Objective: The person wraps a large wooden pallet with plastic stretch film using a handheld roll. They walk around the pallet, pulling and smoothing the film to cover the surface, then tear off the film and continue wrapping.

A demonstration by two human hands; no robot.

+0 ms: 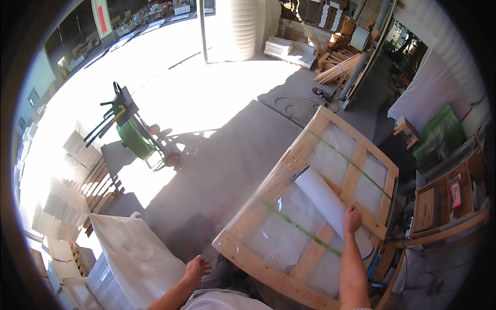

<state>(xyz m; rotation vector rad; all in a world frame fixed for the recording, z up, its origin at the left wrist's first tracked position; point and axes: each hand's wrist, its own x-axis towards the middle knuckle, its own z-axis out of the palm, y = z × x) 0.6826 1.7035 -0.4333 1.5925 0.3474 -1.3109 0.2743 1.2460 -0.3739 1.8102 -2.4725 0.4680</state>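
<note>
My right hand [352, 221] is closed in a fist at the right edge of a long white roll [323, 202]. Whatever its fingers hold, if anything, is hidden. The roll has dark blue rims at its ends and lies slantwise across a wooden crate [310, 254]. White sheets show between the crate's slats, clear film covers it, and two green straps [290, 221] run across it. To the left of the crate, my left hand [198, 267] hangs empty with its fingers loosely apart, near a large pale plastic sheet [137, 253].
A green strapping cart [137, 137] with wheels stands at the left. Pallets with white boxes [77, 165] line the far left. A wooden tool tray [431, 206] is at the right. Behind the crate, a red and black power tool [321, 93] lies by wood strips [338, 70].
</note>
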